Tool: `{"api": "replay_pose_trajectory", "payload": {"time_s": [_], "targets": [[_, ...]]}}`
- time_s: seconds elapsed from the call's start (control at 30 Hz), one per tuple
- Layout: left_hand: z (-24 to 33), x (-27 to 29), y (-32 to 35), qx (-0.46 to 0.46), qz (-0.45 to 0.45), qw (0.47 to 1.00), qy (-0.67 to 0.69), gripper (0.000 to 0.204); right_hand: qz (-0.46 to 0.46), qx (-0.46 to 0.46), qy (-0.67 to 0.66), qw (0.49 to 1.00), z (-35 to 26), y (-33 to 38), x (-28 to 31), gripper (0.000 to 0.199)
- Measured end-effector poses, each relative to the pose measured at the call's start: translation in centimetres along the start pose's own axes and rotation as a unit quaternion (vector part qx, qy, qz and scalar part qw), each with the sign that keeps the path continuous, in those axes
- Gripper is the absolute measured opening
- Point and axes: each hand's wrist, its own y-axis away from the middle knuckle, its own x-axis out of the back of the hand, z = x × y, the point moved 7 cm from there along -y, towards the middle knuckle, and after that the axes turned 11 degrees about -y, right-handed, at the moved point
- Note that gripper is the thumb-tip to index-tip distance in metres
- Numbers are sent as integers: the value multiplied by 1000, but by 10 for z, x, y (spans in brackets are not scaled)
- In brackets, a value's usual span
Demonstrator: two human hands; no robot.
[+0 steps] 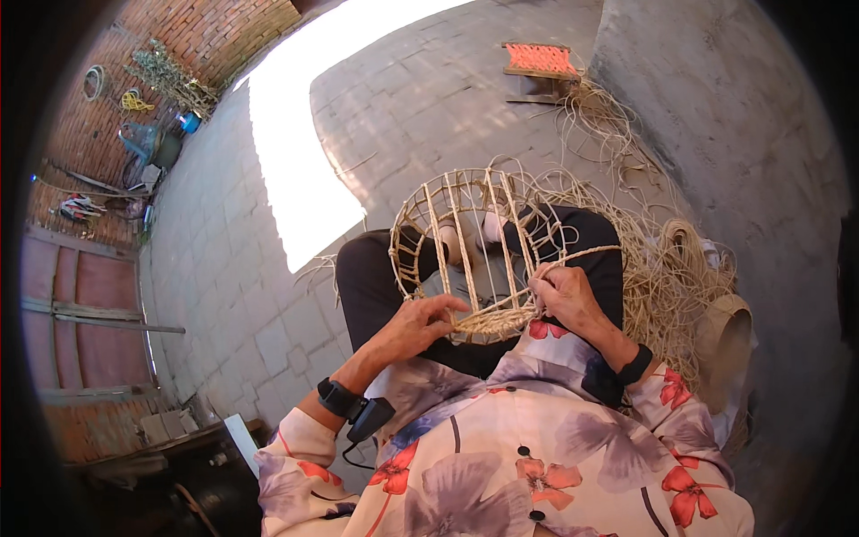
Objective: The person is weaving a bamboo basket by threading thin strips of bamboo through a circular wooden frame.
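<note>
A round open frame [402, 215] wrapped in straw-coloured cord rests across my lap, with several cord strands strung over its opening. Along its near side runs a band of woven cord [494, 320]. My left hand [419, 324] grips the frame's near left edge, its index finger reaching over the first woven rows. At the near right edge, my right hand [567, 295] is closed in a pinch on a cord [586, 253], whose free part sticks out to the right above the knuckles. The fingertips of the right hand are partly hidden.
A big tangle of loose cord [658, 282] lies to my right, near a tan rounded object [723, 336]. Farther off stands a low stool [540, 61] with an orange woven seat. A grey wall [725, 134] rises at right; tools and a brick wall [210, 36] are at left.
</note>
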Motion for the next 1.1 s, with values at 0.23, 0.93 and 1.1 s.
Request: {"api": "replay_pose_trajectory", "payload": {"time_s": [0.23, 0.93, 1.1], "targets": [[19, 35, -11, -7, 161, 984, -80, 19, 5, -15, 42, 999, 10, 10, 11, 19], [42, -17, -34, -21, 165, 946, -278, 13, -141, 77, 289, 944, -13, -63, -78, 23], [50, -11, -31, -32, 180, 949, -257, 9, -17, 85, 110, 990, -22, -31, -16, 21]]}}
